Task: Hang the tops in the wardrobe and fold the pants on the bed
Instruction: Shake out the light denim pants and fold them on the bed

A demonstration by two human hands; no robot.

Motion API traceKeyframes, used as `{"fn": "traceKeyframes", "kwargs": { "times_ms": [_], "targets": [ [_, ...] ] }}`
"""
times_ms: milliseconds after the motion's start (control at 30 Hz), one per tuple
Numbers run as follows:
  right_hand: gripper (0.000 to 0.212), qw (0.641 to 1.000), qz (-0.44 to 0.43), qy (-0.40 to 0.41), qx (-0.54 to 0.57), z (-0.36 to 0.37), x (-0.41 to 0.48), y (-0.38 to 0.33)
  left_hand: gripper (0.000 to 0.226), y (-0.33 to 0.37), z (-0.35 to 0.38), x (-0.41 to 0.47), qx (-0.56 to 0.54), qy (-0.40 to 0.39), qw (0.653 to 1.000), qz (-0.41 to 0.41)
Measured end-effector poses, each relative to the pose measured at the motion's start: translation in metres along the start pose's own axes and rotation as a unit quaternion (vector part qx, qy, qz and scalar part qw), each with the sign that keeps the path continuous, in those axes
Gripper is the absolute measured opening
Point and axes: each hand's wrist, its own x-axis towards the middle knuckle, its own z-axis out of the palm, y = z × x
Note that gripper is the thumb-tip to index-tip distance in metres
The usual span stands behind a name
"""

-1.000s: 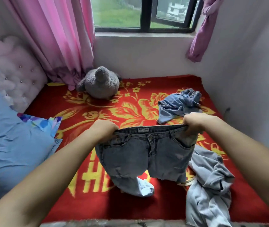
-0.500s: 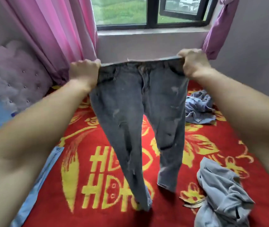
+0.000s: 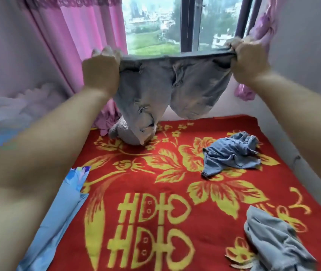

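Observation:
Faded grey-blue jeans (image 3: 191, 89) are held up high in front of the window, waistband stretched flat. My left hand (image 3: 101, 69) grips the waistband's left end and my right hand (image 3: 247, 61) grips its right end. The legs swing away from me over the far part of the bed, clear of the blanket. A crumpled blue denim garment (image 3: 232, 153) lies on the bed's right side. A light grey garment (image 3: 277, 241) is bunched at the near right corner.
The bed carries a red blanket with yellow flowers (image 3: 155, 202). A grey plush toy (image 3: 124, 132) sits at the far end, partly behind the jeans. A blue pillow (image 3: 58, 222) lies left. Pink curtains (image 3: 77, 45) flank the window (image 3: 165, 22); a wall (image 3: 312, 94) bounds the right.
Both hands have lifted the jeans higher and farther out toward the window. The legs, which hung down to the blanket, have swung up and away. My view has tilted upward.

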Motion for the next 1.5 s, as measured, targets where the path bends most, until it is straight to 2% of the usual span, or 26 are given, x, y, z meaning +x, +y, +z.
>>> {"fn": "traceKeyframes", "kwargs": {
  "times_ms": [100, 233, 367, 500, 600, 700, 767, 900, 967, 1033, 1067, 1100, 1133, 1200, 1233, 1267, 1300, 1367, 1433, 1500],
  "targets": [
    [0.037, 0.994, 0.036, -0.102, 0.024, 0.047, -0.074, 0.0, 0.033, 0.011, 0.035, -0.084, -0.024, -0.072, 0.996, 0.043],
    [0.035, 0.962, 0.06, -0.264, -0.023, 0.133, -0.207, 0.008, 0.031, 0.035, 0.104, -0.223, 0.015, -0.244, 0.966, 0.086],
    [0.034, 0.903, 0.071, -0.418, -0.073, 0.217, -0.359, 0.016, 0.027, 0.062, 0.172, -0.375, 0.0, -0.395, 0.913, 0.097],
    [0.035, 0.842, 0.055, -0.527, -0.104, 0.268, -0.499, 0.019, 0.032, 0.084, 0.216, -0.514, 0.008, -0.484, 0.864, 0.139],
    [0.033, 0.806, 0.046, -0.579, -0.117, 0.283, -0.581, 0.02, 0.031, 0.098, 0.225, -0.594, 0.002, -0.537, 0.827, 0.165],
    [0.034, 0.782, 0.059, -0.61, -0.117, 0.284, -0.631, 0.02, 0.03, 0.108, 0.219, -0.644, -0.023, -0.583, 0.799, 0.146],
    [0.036, 0.783, 0.056, -0.607, -0.124, 0.285, -0.645, 0.023, 0.028, 0.109, 0.218, -0.656, -0.026, -0.58, 0.802, 0.141],
    [0.045, 0.812, 0.064, -0.569, -0.113, 0.284, -0.664, 0.024, 0.033, 0.108, 0.221, -0.67, -0.019, -0.623, 0.769, 0.144],
    [0.052, 0.776, 0.052, -0.617, -0.12, 0.285, -0.677, 0.023, 0.036, 0.113, 0.223, -0.68, -0.017, -0.681, 0.719, 0.138],
    [0.056, 0.691, 0.032, -0.709, -0.137, 0.291, -0.692, 0.023, 0.037, 0.118, 0.227, -0.693, -0.033, -0.76, 0.638, 0.116],
    [0.053, 0.659, 0.03, -0.736, -0.148, 0.295, -0.697, 0.023, 0.036, 0.121, 0.228, -0.699, -0.04, -0.785, 0.611, 0.099],
    [0.046, 0.661, 0.037, -0.734, -0.152, 0.299, -0.699, 0.024, 0.035, 0.124, 0.23, -0.702, -0.052, -0.78, 0.617, 0.087],
    [0.04, 0.692, 0.049, -0.705, -0.148, 0.305, -0.7, 0.024, 0.032, 0.126, 0.232, -0.705, -0.064, -0.75, 0.653, 0.083],
    [0.035, 0.789, 0.09, -0.598, -0.112, 0.317, -0.702, 0.026, 0.033, 0.131, 0.237, -0.714, -0.094, -0.665, 0.737, 0.074],
    [0.036, 0.825, 0.098, -0.549, -0.086, 0.322, -0.703, 0.027, 0.039, 0.135, 0.24, -0.717, -0.118, -0.632, 0.762, 0.073],
    [0.04, 0.846, 0.087, -0.522, -0.064, 0.327, -0.704, 0.028, 0.05, 0.14, 0.244, -0.72, -0.143, -0.614, 0.772, 0.076],
    [0.048, 0.844, 0.064, -0.529, -0.053, 0.331, -0.705, 0.03, 0.06, 0.146, 0.249, -0.721, -0.158, -0.613, 0.77, 0.084],
    [0.061, 0.797, 0.004, -0.599, -0.077, 0.337, -0.708, 0.039, 0.069, 0.159, 0.261, -0.721, -0.165, -0.646, 0.739, 0.1],
    [0.061, 0.738, 0.003, -0.664, -0.118, 0.341, -0.711, 0.047, 0.07, 0.17, 0.274, -0.721, -0.15, -0.708, 0.683, 0.098],
    [0.055, 0.725, 0.027, -0.68, -0.107, 0.346, -0.705, 0.05, 0.067, 0.181, 0.281, -0.716, -0.141, -0.737, 0.657, 0.072]
  ]
}}
